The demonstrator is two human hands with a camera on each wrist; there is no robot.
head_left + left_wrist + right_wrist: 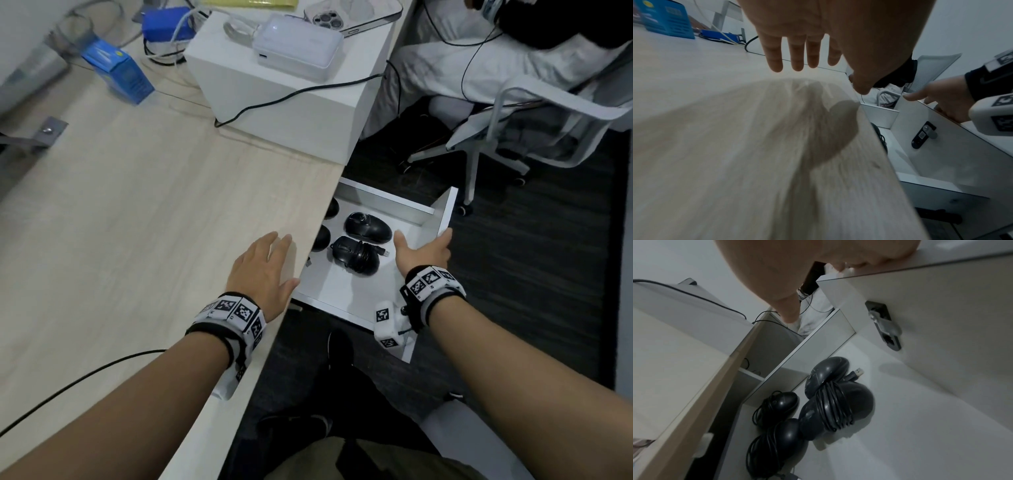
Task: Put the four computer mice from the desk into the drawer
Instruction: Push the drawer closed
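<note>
White box (274,99), phone (352,15), blue carton (118,70)

The drawer (442,219) is open from above; four mice (836,407) fill its left part, the right floor is free.

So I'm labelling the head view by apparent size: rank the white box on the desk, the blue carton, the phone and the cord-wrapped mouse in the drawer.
Largest to smallest as they look:
1. white box
2. phone, cut by the frame edge
3. blue carton
4. cord-wrapped mouse
Phone and carton look close, so their order is unsure.
</note>
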